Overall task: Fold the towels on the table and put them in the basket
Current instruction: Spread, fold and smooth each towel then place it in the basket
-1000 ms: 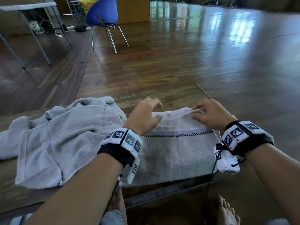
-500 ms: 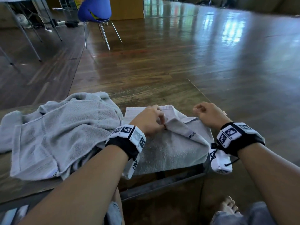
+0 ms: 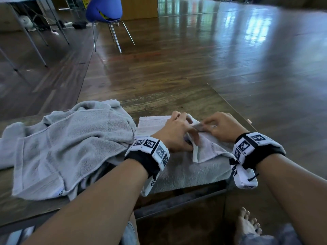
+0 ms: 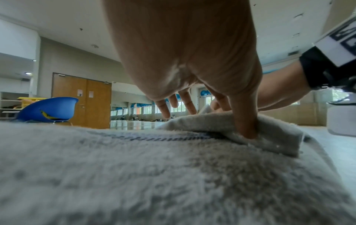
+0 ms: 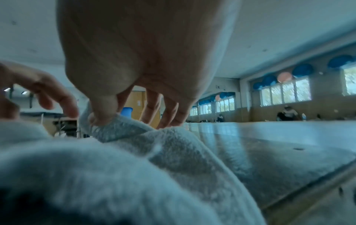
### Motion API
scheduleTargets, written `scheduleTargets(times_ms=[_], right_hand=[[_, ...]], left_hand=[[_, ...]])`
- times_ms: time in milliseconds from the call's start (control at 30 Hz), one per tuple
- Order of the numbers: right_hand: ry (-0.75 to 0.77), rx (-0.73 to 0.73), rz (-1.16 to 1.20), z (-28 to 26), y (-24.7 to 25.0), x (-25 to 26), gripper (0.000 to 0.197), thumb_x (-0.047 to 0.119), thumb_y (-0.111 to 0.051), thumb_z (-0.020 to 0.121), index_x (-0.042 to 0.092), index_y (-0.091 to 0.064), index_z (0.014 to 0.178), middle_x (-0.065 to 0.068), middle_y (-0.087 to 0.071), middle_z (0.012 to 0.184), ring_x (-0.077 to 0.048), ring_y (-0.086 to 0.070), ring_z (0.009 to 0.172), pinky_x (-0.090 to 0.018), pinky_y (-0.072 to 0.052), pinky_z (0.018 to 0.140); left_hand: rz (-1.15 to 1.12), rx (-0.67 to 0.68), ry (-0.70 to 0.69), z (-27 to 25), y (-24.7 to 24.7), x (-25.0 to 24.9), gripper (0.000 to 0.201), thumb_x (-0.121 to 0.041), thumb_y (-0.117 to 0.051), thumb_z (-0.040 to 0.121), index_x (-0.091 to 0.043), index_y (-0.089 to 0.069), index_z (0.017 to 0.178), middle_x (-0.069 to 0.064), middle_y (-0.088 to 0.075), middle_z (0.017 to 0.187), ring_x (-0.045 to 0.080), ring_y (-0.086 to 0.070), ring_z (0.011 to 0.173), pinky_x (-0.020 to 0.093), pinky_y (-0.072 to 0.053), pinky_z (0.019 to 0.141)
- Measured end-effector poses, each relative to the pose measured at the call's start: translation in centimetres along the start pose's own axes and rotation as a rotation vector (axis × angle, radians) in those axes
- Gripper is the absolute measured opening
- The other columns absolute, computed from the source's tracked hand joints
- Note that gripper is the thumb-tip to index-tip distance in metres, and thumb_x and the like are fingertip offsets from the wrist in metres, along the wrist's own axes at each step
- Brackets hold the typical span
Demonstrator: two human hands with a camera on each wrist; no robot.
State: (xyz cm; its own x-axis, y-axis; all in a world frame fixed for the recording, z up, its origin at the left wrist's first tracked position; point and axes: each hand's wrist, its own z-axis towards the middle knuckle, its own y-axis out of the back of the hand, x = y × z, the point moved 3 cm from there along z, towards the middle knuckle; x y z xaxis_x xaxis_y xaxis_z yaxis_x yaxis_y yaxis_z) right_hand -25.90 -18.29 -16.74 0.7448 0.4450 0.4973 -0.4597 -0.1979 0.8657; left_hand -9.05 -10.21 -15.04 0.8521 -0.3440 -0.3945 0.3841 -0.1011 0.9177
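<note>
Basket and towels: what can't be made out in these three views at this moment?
- Basket: in no view; its place cannot be told.
- White towel, head view: the left hand and right hand cover the fold between them.
- Grey towel: bunched, so how many lie there is unclear.
- Right wrist view: near cloth is blurred; the thumb pinches a towel edge.
- Table: near edge cut off by arms.
</note>
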Motion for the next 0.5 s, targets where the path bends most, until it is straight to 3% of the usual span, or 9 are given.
scheduleTargets(times_ms=[67,133,167,233,333,400,500], right_hand=[[0.021,-0.167,0.073,0.1,1.0,-0.2,0.017,0.035,-0.072,0.088,0.020,-0.079,0.087,0.009,-0.071,0.078,-0.011,-0.062,0.071,-0.018,-0.047,0.069],[-0.023,-0.342,0.168,0.2,2.5,-0.8,0.015,0.024,-0.071,0.090,0.014,-0.073,0.080,0.003,-0.069,0.071,-0.015,-0.060,0.066,-0.021,-0.046,0.064],[-0.046,-0.387,0.251,0.0,3.2,-1.1,0.010,0.021,-0.071,0.090,0.017,-0.071,0.081,0.003,-0.068,0.071,-0.012,-0.060,0.066,-0.022,-0.048,0.066],[-0.059,-0.385,0.442,-0.5,3.9,-1.2,0.008,0.018,-0.072,0.090,0.021,-0.070,0.083,0.009,-0.067,0.067,0.000,-0.058,0.060,-0.017,-0.051,0.062],[-0.030,-0.301,0.653,-1.7,4.2,-0.1,0.020,0.018,-0.072,0.091,0.036,-0.075,0.081,0.011,-0.072,0.067,0.002,-0.060,0.056,-0.014,-0.049,0.053],[-0.026,-0.281,0.728,-2.2,4.0,0.5,0.023,0.017,-0.071,0.092,0.036,-0.075,0.080,0.006,-0.075,0.072,-0.003,-0.064,0.061,-0.019,-0.050,0.058],[-0.108,-0.277,0.834,-2.5,3.8,0.4,0.015,0.016,-0.068,0.094,0.024,-0.074,0.083,-0.013,-0.070,0.084,-0.023,-0.058,0.075,-0.039,-0.049,0.071]], left_hand=[[0.029,0.008,-0.032,0.1,0.2,-0.8,0.015,-0.035,-0.078,0.075,-0.038,-0.076,0.089,-0.004,-0.049,0.125,0.020,-0.030,0.121,0.034,-0.032,0.102],[-0.054,-0.041,-0.033,0.3,0.8,-1.2,0.011,-0.033,-0.074,0.080,-0.031,-0.076,0.091,-0.004,-0.062,0.111,0.018,-0.046,0.110,0.035,-0.041,0.096],[-0.144,-0.082,-0.014,0.5,1.3,-1.3,0.010,-0.031,-0.072,0.082,-0.025,-0.074,0.090,-0.003,-0.067,0.099,0.016,-0.056,0.097,0.034,-0.047,0.086],[-0.293,-0.195,0.029,0.9,2.1,-1.5,0.012,-0.027,-0.068,0.087,-0.016,-0.069,0.085,0.002,-0.067,0.075,0.013,-0.056,0.066,0.029,-0.047,0.063],[-0.370,-0.344,0.045,1.4,2.6,-2.2,0.013,-0.028,-0.065,0.091,-0.015,-0.066,0.090,0.003,-0.059,0.061,0.011,-0.045,0.054,0.026,-0.038,0.054],[-0.442,-0.390,0.050,1.6,2.7,-2.8,0.011,-0.025,-0.065,0.092,-0.014,-0.066,0.093,-0.003,-0.049,0.055,0.010,-0.039,0.050,0.022,-0.034,0.051],[-0.607,-0.415,0.093,2.0,2.6,-3.4,0.006,-0.013,-0.062,0.090,-0.007,-0.062,0.089,0.006,-0.055,0.063,0.014,-0.044,0.057,0.027,-0.039,0.057]])
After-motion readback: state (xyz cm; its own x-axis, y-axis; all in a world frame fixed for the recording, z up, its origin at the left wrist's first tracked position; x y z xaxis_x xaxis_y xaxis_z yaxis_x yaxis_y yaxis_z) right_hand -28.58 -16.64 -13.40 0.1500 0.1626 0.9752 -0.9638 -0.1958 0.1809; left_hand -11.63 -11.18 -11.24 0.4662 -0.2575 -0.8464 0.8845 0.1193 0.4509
